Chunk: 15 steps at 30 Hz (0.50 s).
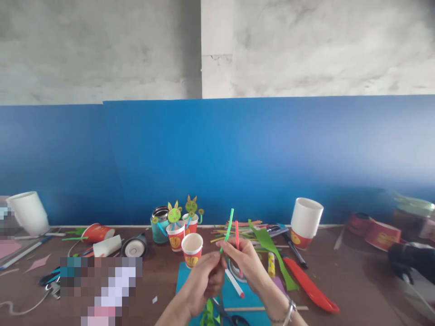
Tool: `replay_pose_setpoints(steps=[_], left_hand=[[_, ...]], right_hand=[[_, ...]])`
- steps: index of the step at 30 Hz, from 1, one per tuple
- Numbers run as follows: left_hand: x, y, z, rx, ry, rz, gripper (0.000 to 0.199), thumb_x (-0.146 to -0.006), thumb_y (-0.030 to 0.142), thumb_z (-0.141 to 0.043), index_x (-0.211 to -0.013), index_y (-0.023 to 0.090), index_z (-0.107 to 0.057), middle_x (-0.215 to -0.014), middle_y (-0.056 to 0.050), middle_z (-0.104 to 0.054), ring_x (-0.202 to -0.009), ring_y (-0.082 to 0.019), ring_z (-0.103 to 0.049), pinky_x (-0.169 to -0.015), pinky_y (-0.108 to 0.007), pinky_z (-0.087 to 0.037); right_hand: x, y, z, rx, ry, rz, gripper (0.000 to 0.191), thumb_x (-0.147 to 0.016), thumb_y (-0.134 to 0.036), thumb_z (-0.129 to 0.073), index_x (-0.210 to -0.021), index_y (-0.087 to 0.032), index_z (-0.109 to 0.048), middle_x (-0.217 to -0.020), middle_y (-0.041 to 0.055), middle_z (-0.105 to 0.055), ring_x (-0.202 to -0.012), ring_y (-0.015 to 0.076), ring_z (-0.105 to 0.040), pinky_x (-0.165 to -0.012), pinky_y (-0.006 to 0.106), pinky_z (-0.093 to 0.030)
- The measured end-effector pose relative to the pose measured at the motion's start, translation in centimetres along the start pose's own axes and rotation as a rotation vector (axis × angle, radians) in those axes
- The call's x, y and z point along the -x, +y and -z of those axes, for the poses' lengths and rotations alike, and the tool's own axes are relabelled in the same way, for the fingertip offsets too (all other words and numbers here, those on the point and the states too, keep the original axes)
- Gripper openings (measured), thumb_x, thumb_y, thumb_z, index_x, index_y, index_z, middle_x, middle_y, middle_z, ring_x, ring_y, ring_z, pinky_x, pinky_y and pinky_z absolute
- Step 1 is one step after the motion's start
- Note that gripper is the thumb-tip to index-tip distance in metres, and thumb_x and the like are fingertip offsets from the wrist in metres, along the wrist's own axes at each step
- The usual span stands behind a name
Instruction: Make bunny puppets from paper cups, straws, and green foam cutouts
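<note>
My left hand (pixel 205 278) and my right hand (pixel 241 258) meet over the blue sheet (pixel 253 296). A green straw (pixel 229 226) rises upright from between their pinched fingertips. Beside it a red straw (pixel 237 233) stands up behind my right hand, against its fingers; whether that hand holds it too is unclear. Just left of the hands stands an open paper cup (pixel 192 253). Behind it, two red and white cups (pixel 176 237) carry green paper animal figures (pixel 174 213). Under my hands lie a white marker (pixel 234 283), scissors (pixel 234 318) and green paper scraps (pixel 210 312).
A teal bottle (pixel 159 231) and its black lid (pixel 134 247) are at left. Stacked cups (pixel 306 222) stand at right, near a red-handled tool (pixel 311 285), a green paper strip (pixel 272 246) and a black marker (pixel 296 251). A blue partition (pixel 238 154) borders the table.
</note>
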State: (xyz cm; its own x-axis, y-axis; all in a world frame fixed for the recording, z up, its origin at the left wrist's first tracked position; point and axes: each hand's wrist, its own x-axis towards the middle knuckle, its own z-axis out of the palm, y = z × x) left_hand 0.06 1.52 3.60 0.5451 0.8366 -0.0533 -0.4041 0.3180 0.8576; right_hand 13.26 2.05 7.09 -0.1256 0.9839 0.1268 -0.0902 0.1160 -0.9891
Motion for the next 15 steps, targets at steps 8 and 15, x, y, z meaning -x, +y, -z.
replay_pose_setpoints(steps=[8,15], left_hand=[[0.3,0.1,-0.8,0.040,0.009,-0.028,0.038,-0.073,0.052,-0.063,-0.068,0.020,-0.044,-0.041,0.013,-0.021,-0.035,-0.002,-0.009,-0.034,-0.016,-0.006],[0.0,-0.3,-0.6,0.034,0.010,-0.058,0.040,-0.075,0.054,-0.061,-0.066,0.020,-0.043,-0.040,0.013,-0.020,-0.035,-0.003,-0.009,-0.033,-0.016,-0.007]], right_hand=[[0.1,0.4,-0.2,-0.013,-0.009,-0.011,0.037,-0.071,-0.048,-0.069,-0.059,-0.013,-0.066,-0.043,-0.0025,-0.055,-0.032,0.0020,-0.027,-0.034,0.021,-0.013],[-0.2,1.6,-0.3,-0.041,-0.029,0.044,0.044,-0.073,-0.046,-0.068,-0.046,-0.013,-0.060,-0.040,-0.0034,-0.048,-0.038,0.0040,-0.031,-0.039,0.021,-0.021]])
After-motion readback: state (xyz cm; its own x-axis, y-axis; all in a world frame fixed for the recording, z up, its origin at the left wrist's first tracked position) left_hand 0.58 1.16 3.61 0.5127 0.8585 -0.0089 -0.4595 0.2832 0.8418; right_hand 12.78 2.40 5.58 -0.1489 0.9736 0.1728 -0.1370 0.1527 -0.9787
